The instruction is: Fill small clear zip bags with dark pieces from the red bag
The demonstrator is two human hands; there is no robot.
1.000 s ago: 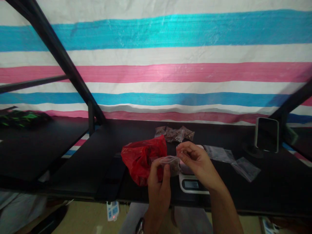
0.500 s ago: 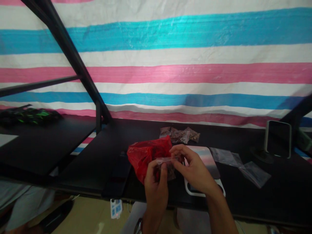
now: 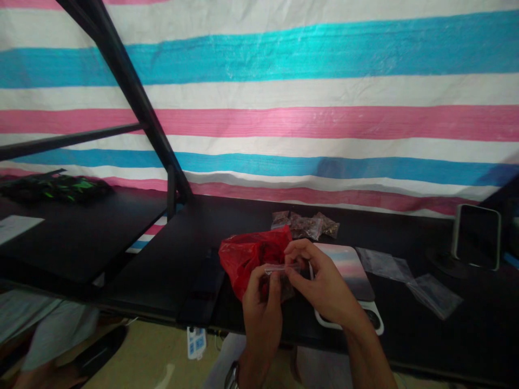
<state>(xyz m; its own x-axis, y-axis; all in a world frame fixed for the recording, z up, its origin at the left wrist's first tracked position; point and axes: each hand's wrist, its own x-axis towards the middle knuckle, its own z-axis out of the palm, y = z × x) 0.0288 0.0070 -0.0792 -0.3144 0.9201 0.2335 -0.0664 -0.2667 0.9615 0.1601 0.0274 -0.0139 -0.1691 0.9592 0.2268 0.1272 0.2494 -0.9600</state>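
Note:
Between my hands is a small clear zip bag with something brown inside, its top strip pinched on both sides. My left hand closes thumb and fingers on the strip's left end. At the right end, the thumb and forefinger of my right hand grip the same strip. Just behind them lies a crumpled red plastic bag, its mouth towards me. A white kitchen scale with a shiny top plate sits partly under my right hand. Several filled zip bags lie beyond the red bag.
Flat clear bags lie right of the scale. A mirror-like panel on a stand stands at the far right. A dark flat object lies near the front edge. A black frame post rises at left; a person's leg shows below.
The view has shifted slightly, so the table things appear farther right. Both hands keep their pinch on the zip bag, with only slight finger movement.

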